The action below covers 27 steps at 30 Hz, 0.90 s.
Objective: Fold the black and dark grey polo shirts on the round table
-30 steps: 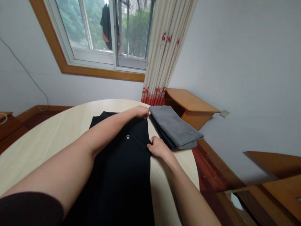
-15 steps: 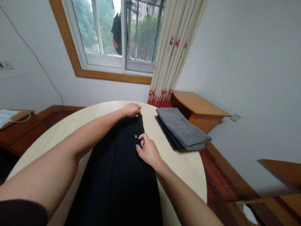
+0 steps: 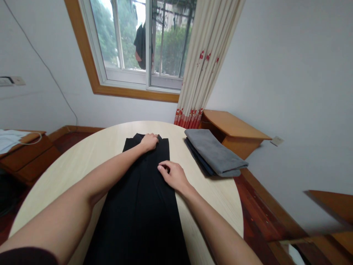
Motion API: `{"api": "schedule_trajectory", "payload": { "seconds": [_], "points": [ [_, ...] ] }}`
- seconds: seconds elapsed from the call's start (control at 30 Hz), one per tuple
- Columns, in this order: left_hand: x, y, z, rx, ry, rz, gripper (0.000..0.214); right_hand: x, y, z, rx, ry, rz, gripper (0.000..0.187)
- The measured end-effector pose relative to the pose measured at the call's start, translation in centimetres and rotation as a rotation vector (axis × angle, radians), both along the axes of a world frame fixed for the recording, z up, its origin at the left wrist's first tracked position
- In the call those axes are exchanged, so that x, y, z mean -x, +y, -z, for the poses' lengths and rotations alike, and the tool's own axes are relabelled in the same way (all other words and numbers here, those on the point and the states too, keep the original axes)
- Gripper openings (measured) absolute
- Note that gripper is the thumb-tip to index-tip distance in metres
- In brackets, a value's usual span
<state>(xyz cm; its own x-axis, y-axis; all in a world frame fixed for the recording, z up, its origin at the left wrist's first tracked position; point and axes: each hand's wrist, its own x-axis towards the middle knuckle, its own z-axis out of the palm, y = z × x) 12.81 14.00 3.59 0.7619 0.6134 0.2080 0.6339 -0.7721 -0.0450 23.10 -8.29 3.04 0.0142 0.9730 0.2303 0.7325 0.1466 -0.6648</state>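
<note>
A long black garment (image 3: pixel 138 206) lies lengthwise across the round table (image 3: pixel 220 206), its near end running out of view at the bottom. A raised, collar-like piece shows at its far end, partly behind my left hand (image 3: pixel 149 142). The fingers of that hand are curled down on the cloth near the far edge, their tips hidden. Closer to me, my right hand (image 3: pixel 174 177) rests over the garment's right edge. Its thumb and forefinger curve nearly together at the cloth, leaving a small gap inside the loop.
Folded grey cloth (image 3: pixel 215 151) lies on dark folded cloth (image 3: pixel 200 160) at the table's right side. Behind it stands a wooden cabinet (image 3: pixel 237 127) beside a patterned curtain (image 3: pixel 190 84). A low wooden drawer unit (image 3: pixel 27 162) with white items is at left.
My left hand has come slightly nearer and left from the far right corner. The garment's small white mark no longer shows, and its far end looks narrower and squarer. My right hand moved slightly down.
</note>
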Motion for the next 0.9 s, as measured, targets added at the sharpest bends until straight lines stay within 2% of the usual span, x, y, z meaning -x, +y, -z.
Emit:
{"api": "schedule_trajectory", "payload": {
  "seconds": [0.1,0.2,0.27,0.37,0.57,0.9],
  "points": [
    [-0.1,-3.0,0.9,0.015,-0.095,-0.066,0.044,-0.8,-0.1,0.0,-0.045,-0.214,0.041,0.034],
    [0.0,-5.6,2.6,0.174,-0.068,-0.073,0.053,-0.7,0.0,0.9,0.09,-0.349,-0.015,0.056],
    [0.0,-6.4,3.7,0.258,-0.025,-0.085,0.057,-0.3,0.2,1.5,0.161,-0.391,-0.027,0.062],
    [0.1,-6.2,4.6,0.282,-0.021,-0.103,0.06,0.3,0.2,1.8,0.203,-0.414,-0.005,0.064],
    [-0.5,-2.6,4.3,0.303,0.006,-0.126,0.062,1.0,-0.5,0.9,0.172,-0.418,-0.011,0.061],
    [-2.1,7.8,4.0,0.298,0.106,-0.181,0.067,0.4,0.1,1.4,0.264,-0.363,-0.083,0.063]
  ]
}}
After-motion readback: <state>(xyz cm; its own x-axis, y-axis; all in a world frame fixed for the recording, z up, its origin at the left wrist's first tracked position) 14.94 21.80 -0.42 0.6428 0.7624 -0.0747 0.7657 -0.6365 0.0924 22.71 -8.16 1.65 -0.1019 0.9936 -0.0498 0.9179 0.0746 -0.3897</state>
